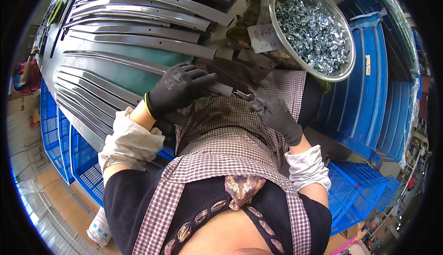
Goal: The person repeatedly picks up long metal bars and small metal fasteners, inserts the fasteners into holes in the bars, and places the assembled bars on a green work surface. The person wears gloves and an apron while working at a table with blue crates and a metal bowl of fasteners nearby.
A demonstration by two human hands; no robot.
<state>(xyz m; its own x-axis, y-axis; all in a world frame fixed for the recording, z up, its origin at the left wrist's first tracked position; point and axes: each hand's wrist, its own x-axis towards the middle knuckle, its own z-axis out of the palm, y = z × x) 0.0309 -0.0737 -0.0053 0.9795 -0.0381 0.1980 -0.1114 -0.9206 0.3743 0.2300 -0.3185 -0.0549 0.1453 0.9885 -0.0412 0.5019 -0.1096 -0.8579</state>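
My left hand [177,86], in a black glove, is wrapped round a long grey strip [221,89] close to its end. The rest of that strip runs back to the left over the table. At the strip's near end sits a small metal clip [242,94]. My right hand [277,113], also gloved in black, has its fingers pinched together at the clip's outer side. Its fingertips partly hide what they grip. Both hands are above my checked apron [226,163].
Several dark glossy strips [152,43] lie side by side on the green-topped table [134,77]. A clear round bowl [347,70] of small metal clips [314,38] stands far right, beside a handwritten paper [264,38]. Blue bins [353,93] and blue crates [355,188] flank me.
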